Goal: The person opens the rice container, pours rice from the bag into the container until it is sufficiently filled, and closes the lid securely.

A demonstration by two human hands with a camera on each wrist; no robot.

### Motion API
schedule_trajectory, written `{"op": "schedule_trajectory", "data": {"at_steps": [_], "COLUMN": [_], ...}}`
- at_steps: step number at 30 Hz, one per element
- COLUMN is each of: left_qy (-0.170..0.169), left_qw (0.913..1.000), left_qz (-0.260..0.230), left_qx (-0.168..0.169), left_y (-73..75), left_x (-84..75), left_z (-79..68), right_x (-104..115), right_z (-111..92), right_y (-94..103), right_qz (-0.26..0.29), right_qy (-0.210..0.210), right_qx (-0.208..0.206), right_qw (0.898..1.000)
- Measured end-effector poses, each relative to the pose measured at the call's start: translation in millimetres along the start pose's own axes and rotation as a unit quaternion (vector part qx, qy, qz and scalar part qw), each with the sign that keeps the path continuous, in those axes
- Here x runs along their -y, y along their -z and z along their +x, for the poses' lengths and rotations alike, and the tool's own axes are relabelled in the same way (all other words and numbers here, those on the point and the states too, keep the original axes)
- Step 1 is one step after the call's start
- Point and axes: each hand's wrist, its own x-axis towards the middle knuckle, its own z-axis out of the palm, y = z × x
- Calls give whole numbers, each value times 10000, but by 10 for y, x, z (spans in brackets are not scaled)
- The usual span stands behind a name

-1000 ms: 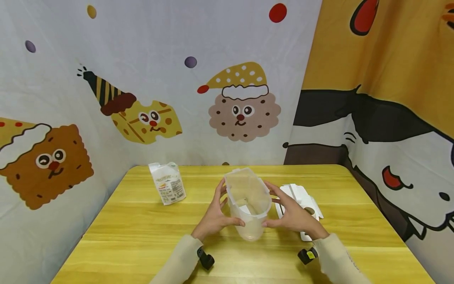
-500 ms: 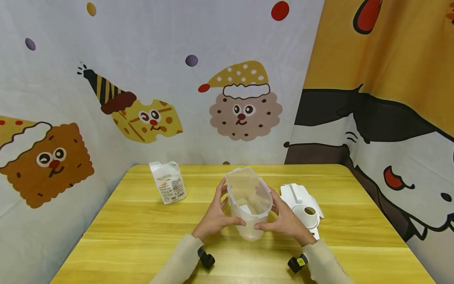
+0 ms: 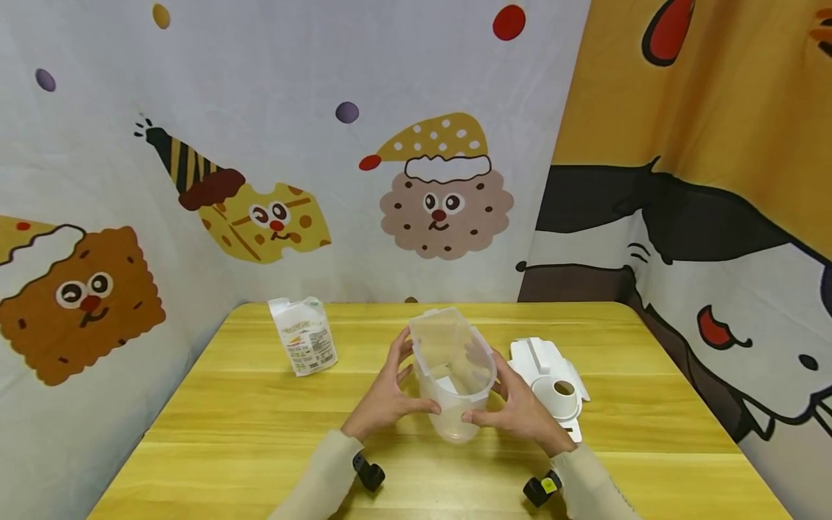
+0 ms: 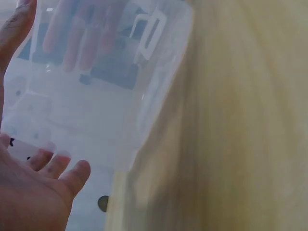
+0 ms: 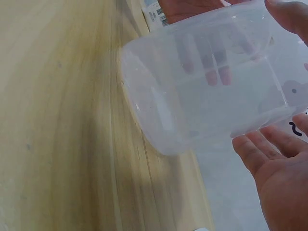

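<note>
A translucent plastic container [image 3: 453, 429] stands tilted at the middle of the table, its wide open top toward me. A small white patch [image 3: 446, 384] shows inside it. My left hand [image 3: 388, 399] holds its left side, thumb on the front and fingers spread along the wall. On the opposite side my right hand [image 3: 525, 413] grips it the same way. Both wrist views show the container's clear wall [image 5: 202, 110] with fingers visible through it. In the left wrist view a white slotted clip [image 4: 153, 33] sits on the wall.
White plastic parts [image 3: 542, 361], including a round ring-shaped piece [image 3: 552, 401], lie right of the container. A white printed packet [image 3: 304, 339] stands at the back left of the wooden table [image 3: 260, 440]. Printed curtains [image 3: 364, 274] hang behind the table.
My right hand has moved left and closed in on the container, uncovering the round white piece. The left hand and container stay nearly in place; the view has shifted slightly.
</note>
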Motion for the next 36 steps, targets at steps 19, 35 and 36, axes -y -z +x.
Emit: {"op": "schedule_trajectory", "data": {"at_steps": [19, 35, 36], "left_qy": [-676, -2719, -2781], "left_qw": [9711, 8858, 8802], "left_qz": [1999, 2176, 2157], "left_qx": [-1112, -3068, -3185], "left_y": [394, 830, 844], "left_x": [-324, -504, -547], "left_z": [-210, -500, -515], "right_x": [-14, 5, 4], "right_z": [-11, -17, -21], "right_y": [-26, -17, -18], "right_qz": [-24, 35, 44], "right_qy": [-80, -131, -138], "right_qx": [-19, -34, -27], "right_qw": [10000, 9999, 9999]}}
